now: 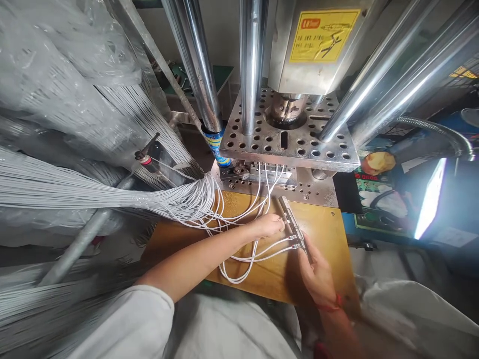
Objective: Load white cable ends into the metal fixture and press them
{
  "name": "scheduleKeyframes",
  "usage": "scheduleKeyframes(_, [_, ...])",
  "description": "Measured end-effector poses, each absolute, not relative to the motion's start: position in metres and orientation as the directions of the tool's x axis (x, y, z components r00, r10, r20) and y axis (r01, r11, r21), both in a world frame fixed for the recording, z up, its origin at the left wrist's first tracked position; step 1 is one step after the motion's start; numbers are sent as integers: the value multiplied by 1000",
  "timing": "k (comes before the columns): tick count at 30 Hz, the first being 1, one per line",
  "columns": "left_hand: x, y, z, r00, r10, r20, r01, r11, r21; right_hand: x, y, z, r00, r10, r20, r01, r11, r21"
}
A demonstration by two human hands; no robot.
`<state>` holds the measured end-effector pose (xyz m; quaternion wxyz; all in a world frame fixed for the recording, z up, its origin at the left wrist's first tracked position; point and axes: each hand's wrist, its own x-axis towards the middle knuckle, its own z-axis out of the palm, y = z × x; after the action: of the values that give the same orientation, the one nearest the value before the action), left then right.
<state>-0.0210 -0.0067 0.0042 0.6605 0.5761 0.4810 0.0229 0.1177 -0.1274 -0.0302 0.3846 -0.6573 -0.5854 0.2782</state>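
Note:
My right hand (317, 271) grips the near end of a long metal bar-shaped fixture (292, 219), held at a slant over the tan work board (329, 234). Two white cables (275, 244) end in connectors seated along the fixture's left side, close to my right thumb. My left hand (271, 225) is closed at the fixture's middle, its fingers pinched on a white cable whose end touches the fixture; the fingers partly hide it. Behind, more white cables (268, 187) run into a second metal fixture (275, 175) beneath the press's perforated plate (288, 144).
A thick bundle of white cables (149, 199) comes in from the left. Steel columns (251, 65) rise around the press. A blue can (217, 147) stands at one column's base. On the right are a glove (389, 202), a control panel (374, 182) and a bright light (430, 199).

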Motion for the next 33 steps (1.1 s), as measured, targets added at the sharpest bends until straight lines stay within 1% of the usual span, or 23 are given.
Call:
scheduleKeyframes(2, [-23,-7,2,550,604,-577,511,302,804,117,-129,-30,168,979,119,603,-7,-798])
scheduleKeyframes(5, [-24,-8,-5,531,672,-516,508,234,829,115,-130,-28,170,972,162,679,3,-734])
scheduleKeyframes(8, [-22,-10,-14,517,702,-489,513,203,834,113,-130,-25,153,964,219,741,35,-670])
scheduleKeyframes(11, [-21,-11,-21,495,738,-458,527,164,834,112,-129,-23,118,962,248,801,56,-596])
scheduleKeyframes(14, [-21,-13,-23,477,762,-439,539,141,831,112,-129,-23,88,957,275,825,84,-558])
scheduleKeyframes(17, [-20,-14,-21,472,772,-425,553,115,825,112,-129,-25,79,954,288,824,100,-558])
scheduleKeyframes(21, [-19,-15,-20,492,778,-390,593,29,805,110,-129,-26,50,955,292,809,133,-573])
scheduleKeyframes(23, [-21,-14,-18,517,762,-390,612,-11,791,109,-130,-24,42,960,276,791,137,-596])
scheduleKeyframes(26, [-27,-9,-13,522,800,-295,625,-124,771,109,-130,-21,107,973,204,743,58,-667])
scheduleKeyframes(28, [-33,-4,-9,471,859,-201,633,-170,756,110,-130,-21,166,975,148,714,-15,-700])
scheduleKeyframes(29, [-36,-1,-6,442,879,-178,629,-162,760,111,-130,-21,182,975,130,705,-37,-708])
scheduleKeyframes(30, [-38,1,-4,429,884,-186,613,-134,778,111,-130,-22,187,974,125,702,-44,-710])
scheduleKeyframes(33, [-39,4,1,469,837,-281,511,3,860,112,-129,-26,178,977,118,692,-39,-721])
